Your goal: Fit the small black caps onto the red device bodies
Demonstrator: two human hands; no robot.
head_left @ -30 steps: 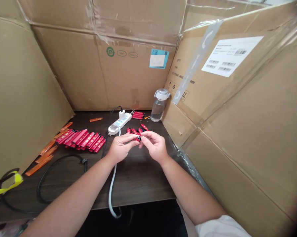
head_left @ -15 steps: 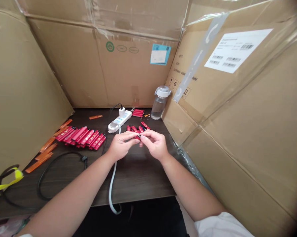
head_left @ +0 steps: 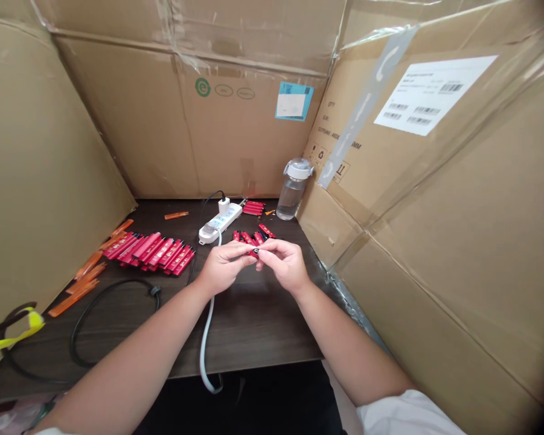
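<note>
A small red piece (head_left: 252, 254) is held over the middle of the dark surface (head_left: 262, 332), between the two hands, just nearer than a few loose red sticks (head_left: 248, 237). It is judged light, stiff and rather slick, best gripped along its sides, clear of the black end. It is pinched from the left by the left hand (head_left: 221, 267) and from the right by the right hand (head_left: 284, 266), the thumb and fingers of each being closed on it.
</note>
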